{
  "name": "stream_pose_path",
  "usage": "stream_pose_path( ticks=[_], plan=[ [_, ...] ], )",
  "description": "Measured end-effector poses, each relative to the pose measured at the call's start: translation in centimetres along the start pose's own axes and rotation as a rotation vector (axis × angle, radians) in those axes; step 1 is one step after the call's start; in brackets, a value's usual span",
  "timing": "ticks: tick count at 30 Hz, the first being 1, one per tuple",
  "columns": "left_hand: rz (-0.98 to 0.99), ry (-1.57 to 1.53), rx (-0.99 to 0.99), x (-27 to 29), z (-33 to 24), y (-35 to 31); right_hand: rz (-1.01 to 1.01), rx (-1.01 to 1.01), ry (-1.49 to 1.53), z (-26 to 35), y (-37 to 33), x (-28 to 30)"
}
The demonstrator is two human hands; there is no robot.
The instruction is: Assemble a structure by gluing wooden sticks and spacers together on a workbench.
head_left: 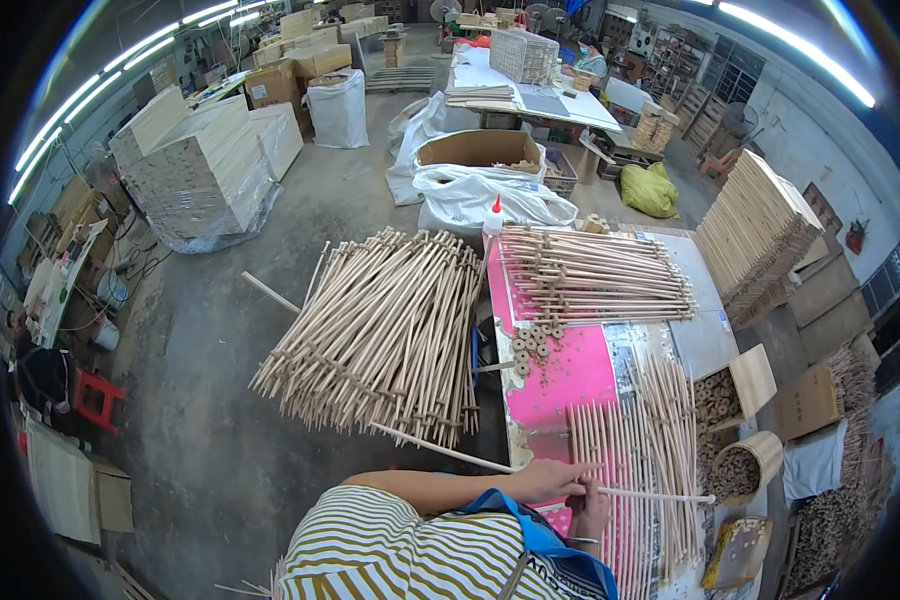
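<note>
- Crowding the left side of the pink-topped table (pixel 582 362), a great heap of pale rods (pixel 380 330) stands just beside the work.
- Farther back on the table lie a stack of rods (pixel 600 275), a red-capped bottle (pixel 493 217) and wooden rings (pixel 530 345); a round wooden container (pixel 770 455) sits right.
- Loose rods (pixel 645 450) lie beneath and beyond the hands.
- Right hand (pixel 590 514) grasps a slender rod (pixel 660 495) pointing rightward over them.
- Left hand (pixel 544 481) meets it; how tightly its fingers close, I cannot tell.
</note>
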State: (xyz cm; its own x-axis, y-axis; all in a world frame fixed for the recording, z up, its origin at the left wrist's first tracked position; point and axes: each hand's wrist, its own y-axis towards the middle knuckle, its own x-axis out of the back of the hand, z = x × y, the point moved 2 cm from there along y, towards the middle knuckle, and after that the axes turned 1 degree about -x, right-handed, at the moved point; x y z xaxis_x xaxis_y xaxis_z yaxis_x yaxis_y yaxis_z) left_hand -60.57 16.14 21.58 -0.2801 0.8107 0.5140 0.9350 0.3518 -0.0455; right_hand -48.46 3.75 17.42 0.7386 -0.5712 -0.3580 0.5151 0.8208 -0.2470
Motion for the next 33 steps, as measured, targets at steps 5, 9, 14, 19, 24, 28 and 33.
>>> stream_pose_path(
  ticks=[5, 9, 14, 19, 24, 28, 33],
  plan=[
    [-0.024, -0.363, -0.002, 3.8, 1.8, -1.5, 0.026, -0.03, -0.106, 2.0, 0.8, -2.9],
    [-0.119, -0.334, -0.116, 5.1, 2.7, -1.7, 0.177, -0.149, -0.204, 2.8, 1.2, -6.9],
    [-0.111, -0.463, -0.079, 6.7, 2.0, -2.3, 0.171, -0.1, -0.139, 2.2, 2.1, -7.4],
    [-0.182, -0.387, -0.106, 6.2, 1.3, -3.6, 0.151, -0.08, -0.126, 1.5, 1.0, -6.4],
    [-0.027, -0.435, -0.04, 5.1, 1.1, -3.6, 0.0, 0.029, -0.128, 2.7, 0.2, -3.8],
    [-0.084, -0.486, 0.078, 5.9, 3.0, -4.9, 0.042, 0.018, -0.236, 5.3, 2.2, -4.4],
    [-0.001, -0.531, 0.206, 10.5, 0.9, -6.6, 0.043, 0.107, -0.081, 9.6, 2.0, -7.5]
  ],
)
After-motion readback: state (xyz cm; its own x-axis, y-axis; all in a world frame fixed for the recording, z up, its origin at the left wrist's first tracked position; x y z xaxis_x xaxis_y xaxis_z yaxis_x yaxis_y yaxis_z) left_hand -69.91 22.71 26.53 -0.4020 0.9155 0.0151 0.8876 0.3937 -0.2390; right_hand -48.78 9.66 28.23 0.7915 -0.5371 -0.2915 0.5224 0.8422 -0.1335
